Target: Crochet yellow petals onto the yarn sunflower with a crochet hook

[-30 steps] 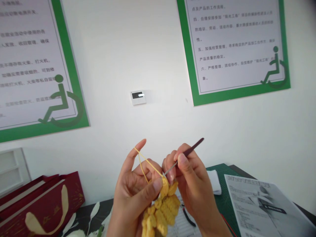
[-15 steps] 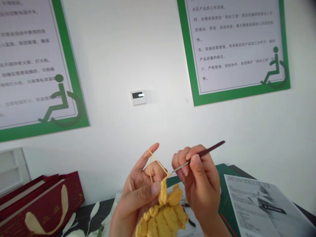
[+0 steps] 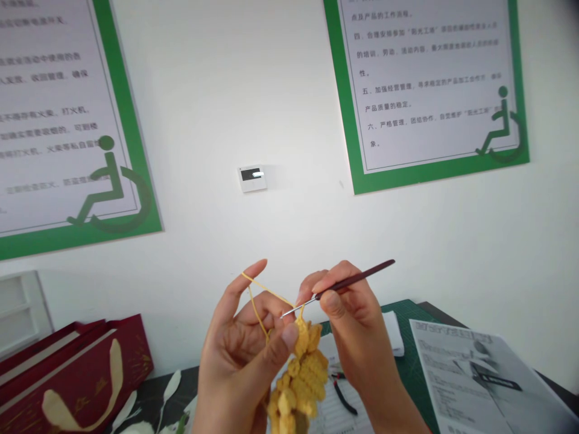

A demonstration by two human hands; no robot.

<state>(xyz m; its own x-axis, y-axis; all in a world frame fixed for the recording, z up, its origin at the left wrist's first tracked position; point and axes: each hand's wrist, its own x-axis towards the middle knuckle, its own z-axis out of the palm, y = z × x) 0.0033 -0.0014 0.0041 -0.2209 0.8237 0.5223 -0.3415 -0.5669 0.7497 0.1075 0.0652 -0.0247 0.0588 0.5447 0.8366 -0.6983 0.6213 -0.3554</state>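
Yellow crochet work with several puffy, petal-like pieces hangs from my left hand, whose thumb and fingers pinch its top. A strand of yellow yarn runs over my raised left index finger and down to the piece. My right hand grips a crochet hook with a dark maroon handle, held like a pen. Its metal shaft points left and passes through a yarn loop just above the crochet work. The tip lies in front of my left fingers.
Behind my hands are a green cutting mat, a printed sheet and dark-handled pliers on paper. A red gift bag and white leaf-shaped pieces sit at left. A thermostat and green-framed posters are on the wall.
Both hands have shifted left. The hook has slid further left through the loop, its tip now past the yarn. The crochet work has turned and the pliers show more.
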